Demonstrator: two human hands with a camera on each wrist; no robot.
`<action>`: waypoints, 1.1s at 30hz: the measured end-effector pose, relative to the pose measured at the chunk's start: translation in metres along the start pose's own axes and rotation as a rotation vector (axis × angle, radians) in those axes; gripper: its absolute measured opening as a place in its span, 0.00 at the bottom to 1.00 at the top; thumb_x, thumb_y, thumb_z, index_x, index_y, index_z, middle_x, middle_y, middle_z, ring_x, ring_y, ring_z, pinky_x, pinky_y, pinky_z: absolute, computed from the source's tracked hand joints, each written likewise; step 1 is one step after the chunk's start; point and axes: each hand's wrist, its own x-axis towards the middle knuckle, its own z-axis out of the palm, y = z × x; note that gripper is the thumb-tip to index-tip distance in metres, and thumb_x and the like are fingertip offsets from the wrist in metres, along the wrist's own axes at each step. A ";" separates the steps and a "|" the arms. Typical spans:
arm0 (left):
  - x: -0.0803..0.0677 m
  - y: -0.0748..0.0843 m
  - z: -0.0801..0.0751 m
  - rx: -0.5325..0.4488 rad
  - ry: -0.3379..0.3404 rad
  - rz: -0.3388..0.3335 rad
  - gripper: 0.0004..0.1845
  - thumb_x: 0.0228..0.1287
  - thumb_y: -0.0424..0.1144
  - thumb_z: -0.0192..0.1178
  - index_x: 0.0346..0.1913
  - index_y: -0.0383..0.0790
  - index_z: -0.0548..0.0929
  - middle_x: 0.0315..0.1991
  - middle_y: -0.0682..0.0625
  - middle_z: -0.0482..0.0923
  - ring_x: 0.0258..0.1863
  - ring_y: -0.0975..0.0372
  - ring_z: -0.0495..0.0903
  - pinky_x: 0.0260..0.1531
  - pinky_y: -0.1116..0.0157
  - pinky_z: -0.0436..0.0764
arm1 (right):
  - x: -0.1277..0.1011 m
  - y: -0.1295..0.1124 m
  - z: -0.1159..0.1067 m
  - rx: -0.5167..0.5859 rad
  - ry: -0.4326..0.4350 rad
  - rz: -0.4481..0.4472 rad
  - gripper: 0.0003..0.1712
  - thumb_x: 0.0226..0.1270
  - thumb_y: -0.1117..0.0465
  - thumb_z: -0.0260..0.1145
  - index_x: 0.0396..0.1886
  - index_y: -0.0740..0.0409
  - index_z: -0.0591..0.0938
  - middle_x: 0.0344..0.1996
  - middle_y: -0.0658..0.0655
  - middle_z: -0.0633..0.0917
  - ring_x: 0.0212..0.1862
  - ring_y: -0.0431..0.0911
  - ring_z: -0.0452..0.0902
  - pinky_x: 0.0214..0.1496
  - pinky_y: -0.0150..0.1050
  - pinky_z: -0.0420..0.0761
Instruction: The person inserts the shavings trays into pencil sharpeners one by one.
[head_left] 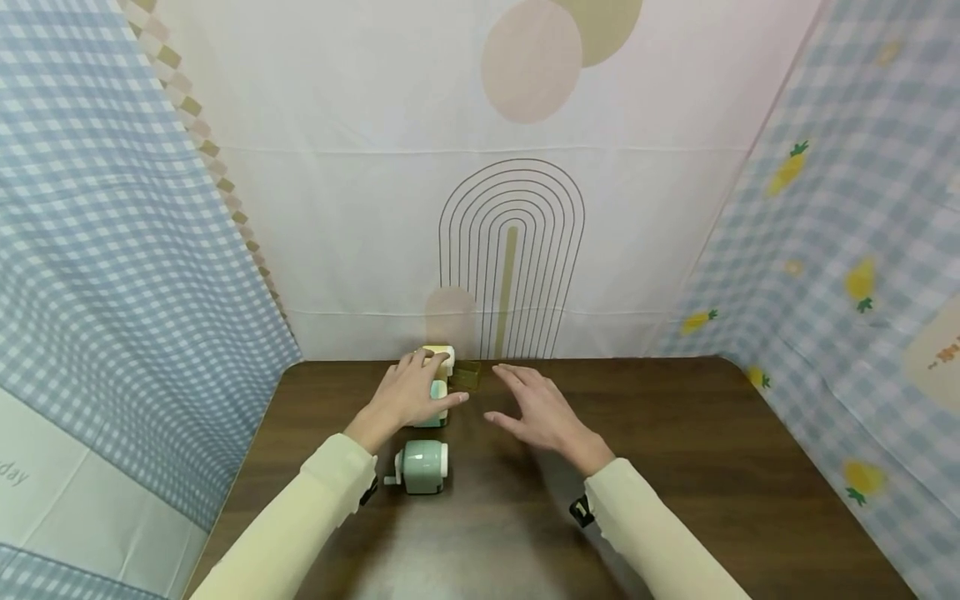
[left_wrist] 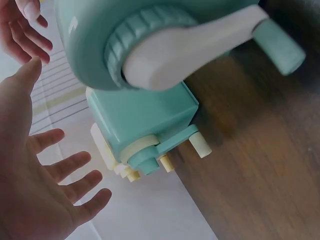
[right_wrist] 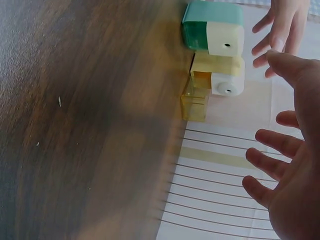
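My left hand is spread open above two small pencil sharpeners at the table's far edge. One is teal and white, the other yellow and white. In the left wrist view the palm stands apart from the teal sharpener. My right hand hovers open just right of them, holding nothing. A small clear yellow box lies between the hands. Nearer to me stands a green sharpener with a white crank.
The dark wooden table is hemmed in by a white patterned cloth at the back and checked blue cloths at the left and right. Bare tabletop lies to the right of and before my hands.
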 end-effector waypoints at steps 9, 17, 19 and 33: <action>0.019 -0.005 0.003 0.031 0.005 -0.002 0.49 0.69 0.74 0.59 0.82 0.47 0.66 0.80 0.40 0.63 0.77 0.41 0.62 0.70 0.35 0.67 | 0.009 0.005 0.010 0.049 0.010 0.033 0.48 0.74 0.36 0.68 0.82 0.57 0.67 0.75 0.62 0.73 0.75 0.62 0.68 0.71 0.69 0.70; 0.039 -0.002 0.010 0.054 -0.023 -0.017 0.44 0.72 0.68 0.61 0.81 0.47 0.67 0.79 0.41 0.63 0.76 0.40 0.63 0.71 0.35 0.67 | 0.024 0.008 0.030 0.132 -0.004 0.124 0.47 0.75 0.37 0.68 0.82 0.56 0.66 0.75 0.63 0.73 0.75 0.61 0.68 0.69 0.66 0.74; 0.044 -0.003 0.010 0.064 -0.028 -0.027 0.43 0.73 0.67 0.61 0.81 0.47 0.67 0.78 0.41 0.64 0.76 0.40 0.64 0.70 0.36 0.68 | 0.029 0.009 0.035 0.161 -0.013 0.144 0.47 0.75 0.38 0.68 0.82 0.58 0.66 0.75 0.64 0.73 0.74 0.62 0.69 0.69 0.64 0.75; 0.063 -0.009 0.005 0.052 -0.098 -0.102 0.38 0.77 0.56 0.63 0.82 0.46 0.65 0.78 0.38 0.63 0.74 0.39 0.66 0.71 0.39 0.69 | 0.061 0.017 0.061 0.235 -0.096 0.201 0.47 0.73 0.45 0.73 0.81 0.63 0.65 0.75 0.67 0.72 0.73 0.63 0.71 0.71 0.60 0.75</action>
